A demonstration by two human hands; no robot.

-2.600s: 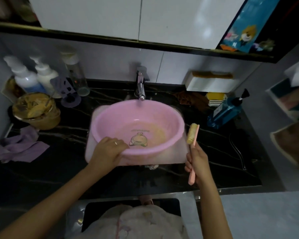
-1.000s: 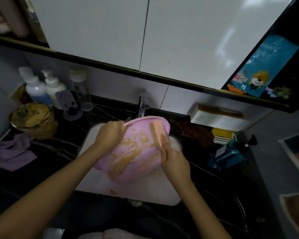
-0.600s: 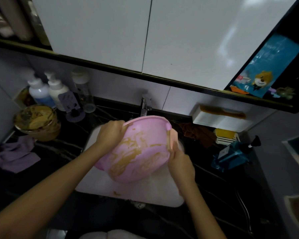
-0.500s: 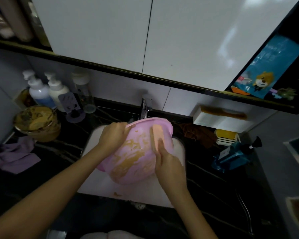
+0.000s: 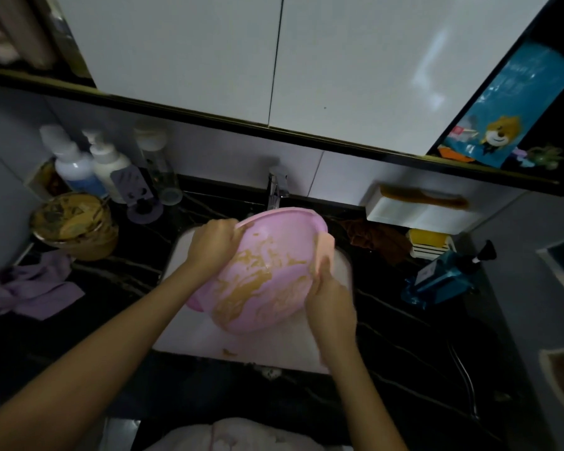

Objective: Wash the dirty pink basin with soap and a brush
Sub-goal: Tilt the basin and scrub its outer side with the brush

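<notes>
The black tabletop (image 5: 79,320) carries a white sink (image 5: 183,333), and over it the pink basin (image 5: 267,275) is held tilted, its brown-smeared underside facing near. To scrub well, I judge short, firm strokes across the smears are best, with the rim braced. The left hand (image 5: 214,242) clamps its fingers over the far-left rim. The right hand (image 5: 329,294), blurred, wraps its fingers round the brush (image 5: 325,245), pressed to the basin's right edge

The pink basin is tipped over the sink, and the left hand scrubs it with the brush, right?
No. In the head view the right hand scrubs the pink basin with the brush; the left hand only grips its rim.
</notes>
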